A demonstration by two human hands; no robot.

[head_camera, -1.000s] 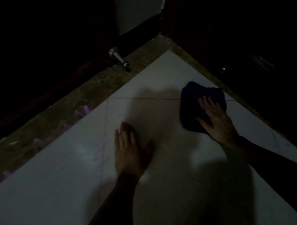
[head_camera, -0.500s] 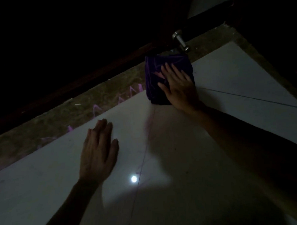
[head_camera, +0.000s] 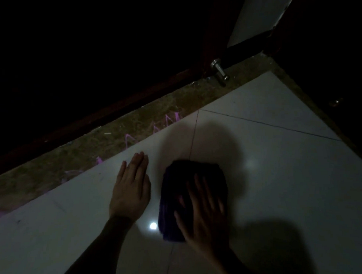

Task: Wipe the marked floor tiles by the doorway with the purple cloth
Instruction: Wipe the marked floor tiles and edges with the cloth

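A folded dark purple cloth [head_camera: 178, 190] lies on the pale floor tiles [head_camera: 280, 184] near the middle of the view. My right hand [head_camera: 201, 214] presses flat on top of it, fingers spread and blurred by motion. To its left, my left hand [head_camera: 130, 189] rests palm down on the tile, fingers together, holding nothing and not touching the cloth. Pink zigzag marks [head_camera: 153, 131] run along the brown threshold strip [head_camera: 78, 154] at the tiles' far edge. The scene is dim.
A metal door stopper [head_camera: 220, 72] stands on the threshold near the dark wooden door frame [head_camera: 134, 105]. A second dark door edge [head_camera: 338, 90] borders the tiles on the right. Grout lines cross under the cloth. A small light glare [head_camera: 153, 226] shines beside the cloth.
My right hand has dragged the cloth from the threshold edge near the door stopper back toward me across the tile. The left hand stays planted flat on the floor.
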